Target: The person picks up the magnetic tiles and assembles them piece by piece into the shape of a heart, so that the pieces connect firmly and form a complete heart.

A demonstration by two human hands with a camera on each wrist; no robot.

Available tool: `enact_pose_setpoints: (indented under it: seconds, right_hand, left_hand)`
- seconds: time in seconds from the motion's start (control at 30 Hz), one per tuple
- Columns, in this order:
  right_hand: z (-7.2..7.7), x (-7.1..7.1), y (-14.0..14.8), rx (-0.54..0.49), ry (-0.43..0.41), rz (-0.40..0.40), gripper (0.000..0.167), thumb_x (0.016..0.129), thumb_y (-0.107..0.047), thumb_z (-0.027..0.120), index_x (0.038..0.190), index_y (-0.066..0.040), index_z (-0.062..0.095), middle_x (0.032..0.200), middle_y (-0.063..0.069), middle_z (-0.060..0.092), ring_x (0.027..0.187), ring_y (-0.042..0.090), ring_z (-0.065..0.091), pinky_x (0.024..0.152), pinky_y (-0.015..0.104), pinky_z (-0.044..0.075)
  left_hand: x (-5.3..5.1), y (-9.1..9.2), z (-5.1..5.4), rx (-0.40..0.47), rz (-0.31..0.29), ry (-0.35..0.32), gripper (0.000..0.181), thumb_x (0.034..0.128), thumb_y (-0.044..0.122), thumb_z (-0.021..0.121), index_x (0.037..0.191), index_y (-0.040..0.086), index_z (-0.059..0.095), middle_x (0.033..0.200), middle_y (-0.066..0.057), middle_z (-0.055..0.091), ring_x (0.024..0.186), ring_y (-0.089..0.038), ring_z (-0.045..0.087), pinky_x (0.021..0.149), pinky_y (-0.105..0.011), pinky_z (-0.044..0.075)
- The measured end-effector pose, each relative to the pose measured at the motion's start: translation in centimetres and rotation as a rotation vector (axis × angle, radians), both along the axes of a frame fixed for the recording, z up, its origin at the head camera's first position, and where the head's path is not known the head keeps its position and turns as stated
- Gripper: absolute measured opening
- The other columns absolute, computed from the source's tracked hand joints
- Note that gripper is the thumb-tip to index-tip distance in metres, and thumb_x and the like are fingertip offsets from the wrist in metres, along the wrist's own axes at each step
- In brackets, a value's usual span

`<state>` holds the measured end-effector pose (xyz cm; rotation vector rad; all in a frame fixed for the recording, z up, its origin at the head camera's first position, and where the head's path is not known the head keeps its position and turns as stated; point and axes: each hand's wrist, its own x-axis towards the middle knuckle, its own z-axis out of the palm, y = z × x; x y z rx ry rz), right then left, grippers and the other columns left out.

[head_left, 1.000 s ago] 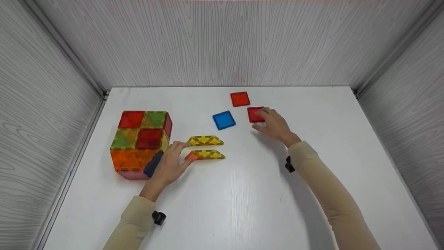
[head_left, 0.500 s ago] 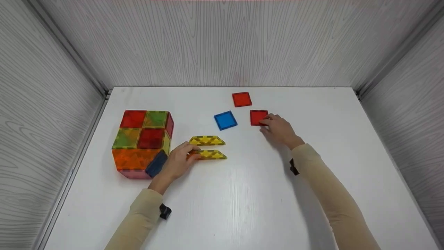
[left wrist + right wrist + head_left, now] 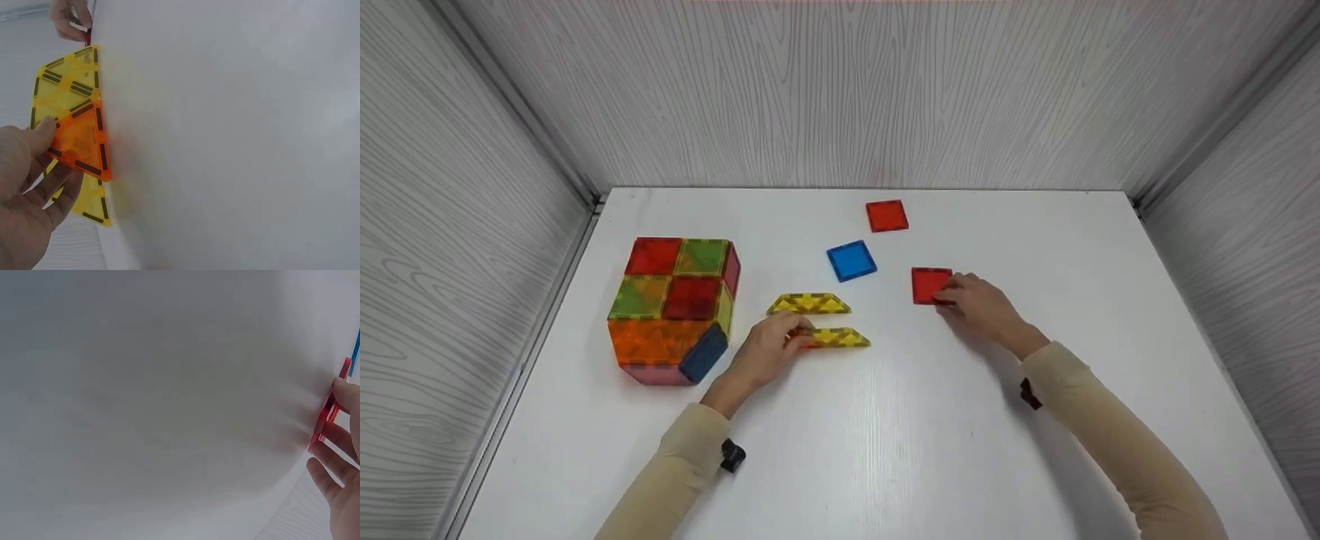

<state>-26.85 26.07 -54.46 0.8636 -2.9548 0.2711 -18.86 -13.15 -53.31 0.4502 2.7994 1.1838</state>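
Observation:
My left hand [image 3: 765, 351] pinches the left end of the nearer row of magnetic tiles, yellow triangles [image 3: 840, 338] joined to an orange triangle. In the left wrist view the thumb presses on the orange triangle tile [image 3: 81, 139], and the fingers lie behind it. Just beyond stands a second yellow row of tiles [image 3: 808, 303], partly hidden by that hand. My right hand [image 3: 982, 306] pinches a red square tile [image 3: 928, 283] at its right edge. In the right wrist view, thumb and fingers are on opposite faces of the red tile [image 3: 344, 371].
A built block of magnetic tiles [image 3: 694, 298], red, green, orange, pink and dark blue, stands on the left of the white table [image 3: 885, 450]. A blue square tile [image 3: 852, 261] and another red square tile [image 3: 887, 215] lie farther back. Panels enclose the table's back and sides.
My left hand has closed on the nearer yellow-and-orange row and shifted it right. My right hand has taken the red square tile and drawn it nearer and slightly right.

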Motion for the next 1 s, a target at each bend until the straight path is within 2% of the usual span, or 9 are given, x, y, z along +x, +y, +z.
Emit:
enact_pose_setpoints:
  seconds: [0.17, 0.27, 0.43, 0.63, 0.73, 1.0]
  right_hand:
    - [0.2, 1.5, 0.1, 0.026, 0.001, 0.050, 0.031, 0.098, -0.021, 0.076, 0.127, -0.012, 0.076, 0.121, 0.015, 0.071, 0.110, 0.032, 0.067, 0.095, 0.047, 0.062]
    - [0.6, 1.9, 0.0, 0.040, -0.022, 0.084, 0.032, 0.098, -0.024, 0.076, 0.128, -0.012, 0.076, 0.121, 0.015, 0.071, 0.110, 0.032, 0.065, 0.095, 0.047, 0.061]
    - [1.4, 1.2, -0.5, 0.034, -0.053, 0.072, 0.039, 0.096, -0.033, 0.078, 0.127, -0.010, 0.075, 0.125, 0.015, 0.070, 0.114, 0.032, 0.063, 0.099, 0.048, 0.059]
    - [1.5, -0.3, -1.5, 0.023, -0.166, 0.007, 0.062, 0.092, -0.047, 0.079, 0.145, -0.018, 0.063, 0.146, 0.012, 0.059, 0.132, 0.033, 0.057, 0.105, 0.053, 0.058]
    - [1.3, -0.7, -1.9, 0.032, -0.221, -0.013, 0.069, 0.092, -0.050, 0.078, 0.150, -0.021, 0.057, 0.153, 0.011, 0.054, 0.139, 0.034, 0.052, 0.106, 0.056, 0.057]
    - [1.1, -0.5, -2.3, 0.029, -0.248, -0.036, 0.069, 0.090, -0.050, 0.079, 0.148, -0.018, 0.060, 0.145, 0.013, 0.060, 0.130, 0.034, 0.056, 0.101, 0.053, 0.060]
  left_hand:
    - [0.1, 1.3, 0.1, -0.002, -0.018, -0.014, 0.012, 0.1021, 0.015, 0.069, 0.113, 0.014, 0.073, 0.112, -0.004, 0.071, 0.104, -0.020, 0.064, 0.102, -0.039, 0.058]
    - [0.2, 1.9, 0.1, 0.000, -0.032, -0.020, 0.013, 0.1023, 0.016, 0.069, 0.114, 0.014, 0.073, 0.115, -0.004, 0.071, 0.109, -0.021, 0.066, 0.107, -0.040, 0.057]
    - [0.3, 2.3, 0.1, 0.015, -0.063, 0.019, 0.012, 0.1011, 0.017, 0.070, 0.113, 0.013, 0.073, 0.114, -0.005, 0.071, 0.110, -0.021, 0.067, 0.106, -0.041, 0.057]
    - [0.3, 2.5, 0.0, 0.017, -0.062, 0.029, 0.012, 0.1012, 0.017, 0.070, 0.113, 0.014, 0.073, 0.114, -0.004, 0.071, 0.110, -0.020, 0.068, 0.106, -0.040, 0.057]
    - [0.3, 2.6, -0.1, 0.017, -0.064, 0.021, 0.012, 0.1018, 0.016, 0.070, 0.113, 0.013, 0.073, 0.115, -0.004, 0.072, 0.110, -0.020, 0.068, 0.107, -0.040, 0.057]
    - [0.4, 2.9, -0.2, 0.024, -0.067, 0.006, 0.012, 0.1017, 0.015, 0.070, 0.113, 0.013, 0.073, 0.114, -0.005, 0.071, 0.108, -0.020, 0.067, 0.107, -0.041, 0.057]
